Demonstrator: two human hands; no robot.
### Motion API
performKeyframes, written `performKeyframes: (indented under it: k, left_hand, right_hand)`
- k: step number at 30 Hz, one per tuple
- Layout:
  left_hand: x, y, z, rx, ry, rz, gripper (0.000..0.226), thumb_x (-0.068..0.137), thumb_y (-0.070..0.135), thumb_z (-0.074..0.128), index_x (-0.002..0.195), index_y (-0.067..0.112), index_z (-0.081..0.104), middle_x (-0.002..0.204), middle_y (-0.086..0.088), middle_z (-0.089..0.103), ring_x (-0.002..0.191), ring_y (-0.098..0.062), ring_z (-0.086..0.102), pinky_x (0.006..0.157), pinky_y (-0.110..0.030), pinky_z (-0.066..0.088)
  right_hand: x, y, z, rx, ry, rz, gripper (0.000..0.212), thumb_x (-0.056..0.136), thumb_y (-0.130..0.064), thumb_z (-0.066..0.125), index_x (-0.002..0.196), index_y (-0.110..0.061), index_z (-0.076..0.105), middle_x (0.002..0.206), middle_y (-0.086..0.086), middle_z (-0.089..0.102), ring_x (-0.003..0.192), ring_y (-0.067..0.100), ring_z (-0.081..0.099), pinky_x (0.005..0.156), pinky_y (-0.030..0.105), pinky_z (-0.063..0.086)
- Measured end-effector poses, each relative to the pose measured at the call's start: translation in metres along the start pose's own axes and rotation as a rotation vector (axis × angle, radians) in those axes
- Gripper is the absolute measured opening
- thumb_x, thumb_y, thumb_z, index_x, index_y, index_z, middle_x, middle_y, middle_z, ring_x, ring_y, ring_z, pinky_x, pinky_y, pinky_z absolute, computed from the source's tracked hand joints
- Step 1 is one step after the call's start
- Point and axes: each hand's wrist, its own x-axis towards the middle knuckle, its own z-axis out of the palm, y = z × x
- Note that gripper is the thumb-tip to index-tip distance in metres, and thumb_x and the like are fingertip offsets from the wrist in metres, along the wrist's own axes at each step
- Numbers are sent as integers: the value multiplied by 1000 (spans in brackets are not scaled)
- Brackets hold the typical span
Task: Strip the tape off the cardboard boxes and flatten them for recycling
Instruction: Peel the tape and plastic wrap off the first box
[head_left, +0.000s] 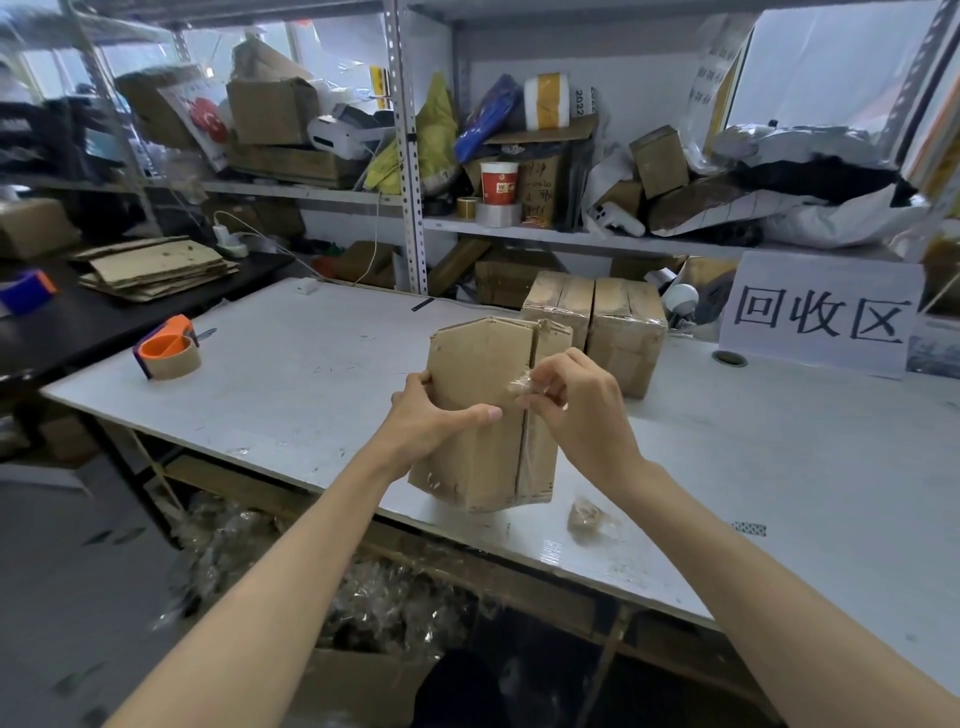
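Two bare hands meet on one cardboard box (478, 364), which stands on end, slightly tilted, over the front part of the white worktop (291, 374). Whether its lower end rests on the surface I cannot tell. The left hand (431, 423) grips the box's left edge, fingers curled behind it and thumb laid across the near face toward the centre seam. The right hand (576, 410) pinches a crumpled strip of clear tape (519, 385) between thumb and fingertips at that seam, about halfway up the box. More clear film runs down the seam below the pinch and shines on the lower left corner.

Just behind the held box, a left taped box (558, 306) and a right taped box (626, 332) stand side by side on the worktop, touching, both wrapped in glossy film. A crumpled wad (592, 519) of used tape lies near the front edge, to the right of the held box. An orange tape dispenser (169, 348) with a brown roll sits well apart on the worktop's left part. A white sign (821, 312) with large black characters stands at the far right. A stack of flattened cardboard (156, 267) lies on the black table to the left, and a heap of clear scraps (363, 597) fills the space under the worktop.
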Motion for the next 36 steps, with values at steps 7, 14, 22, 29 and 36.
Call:
performKeyframes:
  k: [7,14,22,29,36]
  left_hand:
    - [2,5,4,2,39,40,133,33,71,80,147,21,33,139,-2,48,119,-24,54,98,-45,52]
    - [2,1,0,-7,-2,29,136,33,75,77,148,21,30,139,-1,48,118,-23,53,83,-36,50]
    - [5,-2,2,-41,28,55,128,44,74,77,151,20,32,141,-1,50,120,-24,54,94,-42,52]
    - [5,-3,5,32,-2,104,125,45,66,81,151,23,29,145,0,43,126,-22,48,104,-44,48]
    - [7,-10,14,-40,43,79,132,41,75,78,153,29,26,144,-3,40,129,-26,47,106,-48,46]
  right_hand:
    - [11,6,-19,80,-484,67,6,80,-6,73,75,-8,71,66,-8,62,61,-1,56,63,23,49]
    - [-9,0,-5,71,-11,95,28,70,-8,82,94,-8,66,73,-5,65,69,10,62,68,25,53]
    - [-10,0,-9,-43,-101,-92,31,73,-26,81,93,-5,72,89,4,65,75,18,61,69,31,53]
    - [-4,2,-2,-66,-100,-43,9,77,-3,72,78,-8,64,82,-4,57,80,17,52,67,36,48]
    - [-13,8,-3,-93,-114,-87,9,79,-9,74,87,-10,71,86,-2,58,83,17,49,70,31,46]
